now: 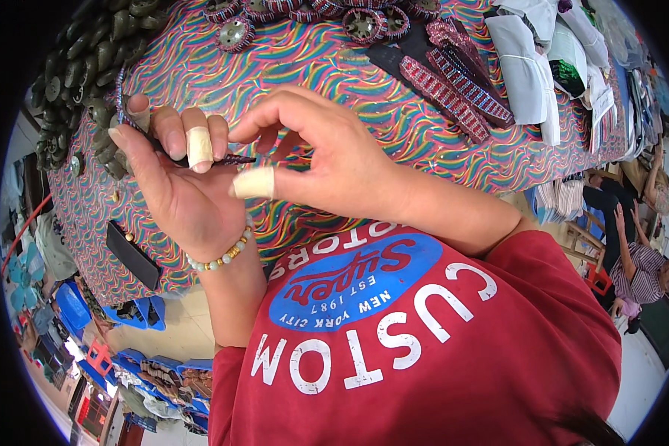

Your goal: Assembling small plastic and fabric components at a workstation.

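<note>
Apparently light and bendable, the dark narrow strip [236, 159] runs across the left hand [178, 182], clasped beneath its curled fingers, while the right hand [323, 152] holds thumb and forefinger apart around the tip, probably the safest place to pinch.

1 close, downward fisheye view from head-height
</note>
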`<state>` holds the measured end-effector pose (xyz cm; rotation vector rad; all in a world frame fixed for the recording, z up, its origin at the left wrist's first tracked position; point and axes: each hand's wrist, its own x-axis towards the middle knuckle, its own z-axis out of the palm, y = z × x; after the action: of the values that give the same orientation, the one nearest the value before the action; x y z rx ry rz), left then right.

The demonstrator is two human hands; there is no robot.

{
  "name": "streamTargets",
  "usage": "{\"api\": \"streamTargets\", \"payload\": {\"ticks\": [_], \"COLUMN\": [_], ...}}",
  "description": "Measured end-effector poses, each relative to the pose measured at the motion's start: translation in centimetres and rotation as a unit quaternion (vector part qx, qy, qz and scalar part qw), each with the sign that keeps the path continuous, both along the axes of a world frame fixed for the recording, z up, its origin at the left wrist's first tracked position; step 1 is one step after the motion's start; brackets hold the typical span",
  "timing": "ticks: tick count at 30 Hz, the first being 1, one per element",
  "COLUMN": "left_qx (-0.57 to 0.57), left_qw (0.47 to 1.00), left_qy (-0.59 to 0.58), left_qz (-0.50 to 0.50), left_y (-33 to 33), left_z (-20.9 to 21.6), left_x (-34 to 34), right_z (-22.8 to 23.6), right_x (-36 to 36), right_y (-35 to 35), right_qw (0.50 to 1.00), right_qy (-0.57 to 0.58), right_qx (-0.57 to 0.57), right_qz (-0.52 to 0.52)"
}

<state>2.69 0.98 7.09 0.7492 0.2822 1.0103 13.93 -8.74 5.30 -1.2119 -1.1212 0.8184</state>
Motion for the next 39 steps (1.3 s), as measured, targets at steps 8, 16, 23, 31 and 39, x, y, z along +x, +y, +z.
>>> {"api": "streamTargets", "payload": {"ticks": [8, 16, 23, 31, 39], "left_qx": [0.048, 0.112, -0.182, -0.269, 0.136], "left_qw": [0.995, 0.99, 0.98, 0.923, 0.952], "left_qy": [0.077, 0.082, 0.02, 0.159, 0.243], "left_qz": [0.038, 0.024, -0.079, -0.225, 0.128], "left_y": [-0.6, -0.7, -1.2, -6.9, -0.8], "left_z": [-0.6, -1.4, -1.7, -2.3, -1.7], "left_x": [-0.1, -1.3, -1.3, -1.9, -5.1], "right_z": [-0.9, -1.3, -2.8, -2.6, 2.2], "right_x": [1.0, 0.3, 1.2, 5.0, 7.2], "right_y": [0.4, 0.5, 0.3, 1.2, 1.0], "right_qw": [0.999, 0.912, 0.957, 0.943, 0.845], "right_qy": [-0.047, 0.349, -0.217, -0.311, -0.466], "right_qx": [0.001, -0.174, 0.121, 0.048, 0.229], "right_qz": [0.019, 0.131, -0.152, -0.112, 0.13]}}
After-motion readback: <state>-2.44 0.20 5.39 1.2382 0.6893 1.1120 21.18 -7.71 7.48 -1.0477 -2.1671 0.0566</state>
